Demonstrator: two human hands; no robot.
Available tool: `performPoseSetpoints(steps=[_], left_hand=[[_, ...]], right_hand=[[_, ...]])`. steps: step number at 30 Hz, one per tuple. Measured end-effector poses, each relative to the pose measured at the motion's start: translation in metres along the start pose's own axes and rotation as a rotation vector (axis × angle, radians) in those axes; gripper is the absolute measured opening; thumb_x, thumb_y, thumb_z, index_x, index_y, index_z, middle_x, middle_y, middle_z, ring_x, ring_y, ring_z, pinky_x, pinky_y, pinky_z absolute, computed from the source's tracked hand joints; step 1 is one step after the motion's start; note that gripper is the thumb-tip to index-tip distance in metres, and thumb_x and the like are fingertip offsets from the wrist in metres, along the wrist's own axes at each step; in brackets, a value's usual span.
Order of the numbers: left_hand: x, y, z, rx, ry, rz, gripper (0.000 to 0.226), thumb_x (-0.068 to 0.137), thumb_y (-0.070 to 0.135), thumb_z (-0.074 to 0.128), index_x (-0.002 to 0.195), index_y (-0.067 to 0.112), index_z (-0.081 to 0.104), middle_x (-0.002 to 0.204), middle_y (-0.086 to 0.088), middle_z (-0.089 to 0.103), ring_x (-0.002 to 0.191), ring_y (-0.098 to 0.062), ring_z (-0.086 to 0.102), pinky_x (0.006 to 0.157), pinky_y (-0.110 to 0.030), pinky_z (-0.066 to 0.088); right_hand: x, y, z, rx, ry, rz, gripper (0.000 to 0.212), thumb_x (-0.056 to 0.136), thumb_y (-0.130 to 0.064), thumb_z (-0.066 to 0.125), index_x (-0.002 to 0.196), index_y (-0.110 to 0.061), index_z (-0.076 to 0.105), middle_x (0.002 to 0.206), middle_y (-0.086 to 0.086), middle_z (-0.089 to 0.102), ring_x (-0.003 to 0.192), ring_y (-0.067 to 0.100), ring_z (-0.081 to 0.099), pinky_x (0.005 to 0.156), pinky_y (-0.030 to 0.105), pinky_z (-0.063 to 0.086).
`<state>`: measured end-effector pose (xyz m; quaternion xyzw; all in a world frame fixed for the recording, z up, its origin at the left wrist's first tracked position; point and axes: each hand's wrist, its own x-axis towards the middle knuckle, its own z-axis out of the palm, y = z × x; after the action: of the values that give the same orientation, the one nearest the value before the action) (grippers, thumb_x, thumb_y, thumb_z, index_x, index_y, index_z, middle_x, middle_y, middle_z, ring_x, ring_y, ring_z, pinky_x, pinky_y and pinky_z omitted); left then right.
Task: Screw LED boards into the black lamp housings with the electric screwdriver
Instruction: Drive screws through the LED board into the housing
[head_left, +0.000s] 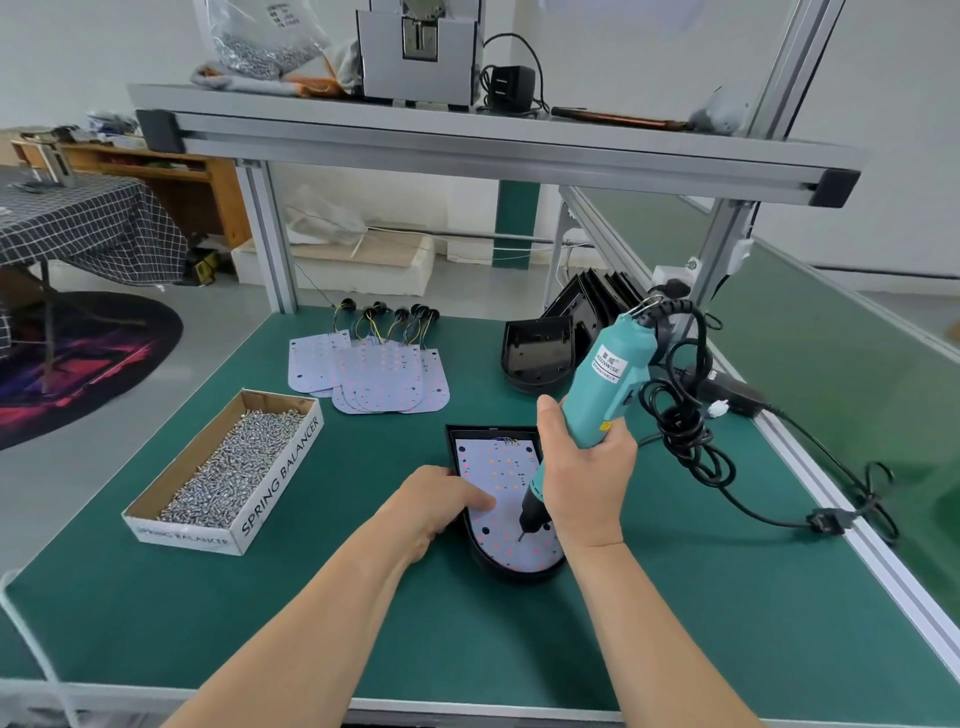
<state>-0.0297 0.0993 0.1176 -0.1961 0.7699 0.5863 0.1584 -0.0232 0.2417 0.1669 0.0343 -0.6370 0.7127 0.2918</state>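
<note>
A person is working at a green table (322, 613), fastening one LED board (501, 467) into one black lamp housing (519, 574) that is lying flat near the table's middle, rounded end pointing to the near edge. The right hand (587, 467) is gripping the single teal screwdriver (608, 384), its fingers wrapped tight around the lower body and the thumb lying up the barrel. The tool is leaning toward the right edge, and its bit is touching the board close to the rounded end.

The left hand (436, 499) is reaching over the housing's left rim, its fingers (483, 501) lying nearly straight and pressing down on the board just left of the bit, gripping nothing.

One cardboard box of screws (228, 467) is sitting toward the left edge. A fanned pile of wired boards (384, 379) is lying toward the far edge; how many cannot be told, since they are overlapping. Near the far right corner, one empty housing (537, 358) is lying open side up, with a row of further housings (597, 296) standing on edge behind it, their number unclear. The screwdriver's black cable (685, 431) is trailing in loops toward the right edge.
</note>
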Motion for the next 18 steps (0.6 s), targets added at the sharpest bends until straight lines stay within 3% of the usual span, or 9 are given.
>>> performPoseSetpoints(steps=[3, 6, 13, 18], left_hand=[[0.002, 0.001, -0.001, 0.022, -0.007, -0.004, 0.034, 0.074, 0.022, 0.080, 0.104, 0.010, 0.069, 0.090, -0.007, 0.066, 0.056, -0.016, 0.036, 0.048, -0.025, 0.027], [0.002, 0.003, -0.004, 0.070, -0.044, -0.025, 0.031, 0.074, 0.022, 0.079, 0.100, 0.010, 0.068, 0.073, -0.004, 0.054, 0.048, -0.015, 0.030, 0.043, -0.021, 0.022], [-0.009, 0.009, -0.011, 0.247, -0.190, -0.048, 0.021, 0.076, 0.023, 0.077, 0.089, 0.019, 0.062, 0.058, 0.002, 0.041, 0.040, -0.012, 0.023, 0.042, -0.021, 0.017], [-0.017, 0.007, -0.005, 0.248, -0.232, -0.033, 0.022, 0.077, 0.022, 0.078, 0.089, 0.017, 0.059, 0.056, 0.003, 0.043, 0.039, -0.012, 0.023, 0.040, -0.019, 0.017]], right_hand=[[0.000, -0.005, -0.004, 0.004, -0.008, 0.025, 0.027, 0.080, -0.027, 0.072, 0.072, -0.011, 0.051, 0.056, -0.013, 0.048, 0.052, 0.010, 0.044, 0.053, 0.024, 0.043], [-0.003, -0.012, -0.009, -0.019, -0.049, -0.006, 0.018, 0.080, -0.034, 0.073, 0.073, -0.026, 0.059, 0.060, -0.011, 0.056, 0.057, 0.014, 0.051, 0.059, 0.030, 0.048], [-0.024, -0.024, -0.015, -0.001, -0.083, -0.046, 0.019, 0.079, -0.036, 0.072, 0.072, -0.023, 0.061, 0.059, -0.010, 0.056, 0.054, 0.012, 0.050, 0.056, 0.024, 0.045], [-0.025, -0.031, -0.021, 0.004, -0.122, -0.046, 0.016, 0.082, -0.023, 0.074, 0.071, -0.024, 0.061, 0.059, -0.010, 0.056, 0.054, 0.014, 0.050, 0.056, 0.025, 0.045]])
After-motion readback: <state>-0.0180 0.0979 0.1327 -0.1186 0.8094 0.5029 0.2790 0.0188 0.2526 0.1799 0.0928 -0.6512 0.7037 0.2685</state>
